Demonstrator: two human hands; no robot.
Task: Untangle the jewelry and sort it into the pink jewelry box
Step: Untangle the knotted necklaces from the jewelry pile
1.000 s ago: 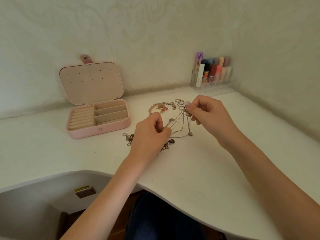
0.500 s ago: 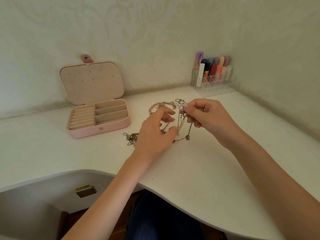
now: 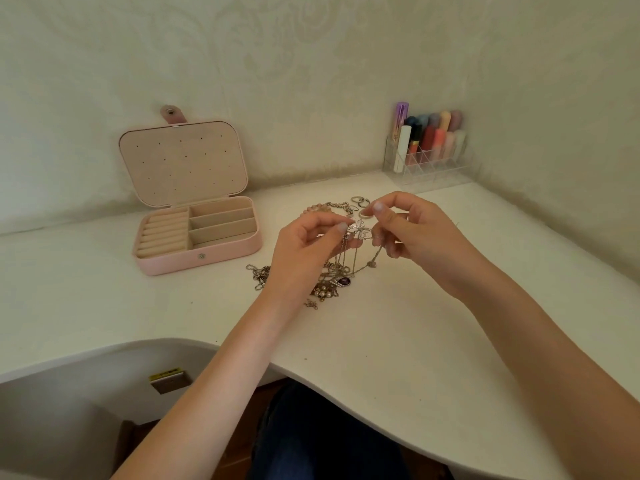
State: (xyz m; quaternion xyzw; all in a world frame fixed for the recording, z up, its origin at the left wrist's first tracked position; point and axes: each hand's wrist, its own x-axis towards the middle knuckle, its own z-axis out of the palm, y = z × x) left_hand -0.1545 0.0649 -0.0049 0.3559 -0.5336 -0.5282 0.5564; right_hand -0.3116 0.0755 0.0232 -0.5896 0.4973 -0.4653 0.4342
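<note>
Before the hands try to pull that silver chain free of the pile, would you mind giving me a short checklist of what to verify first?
1. Left hand pinches the silver chain: ok.
2. Right hand pinches the same chain at the pendant: ok.
3. Chain free of the jewelry pile: not ok, strands hang down into it.
4. Pink jewelry box open, lid upright: ok.
5. Box compartments free to receive a piece: ok, nothing shows in them.
6. Where exactly the strands knot: cannot tell, too fine to see.
</note>
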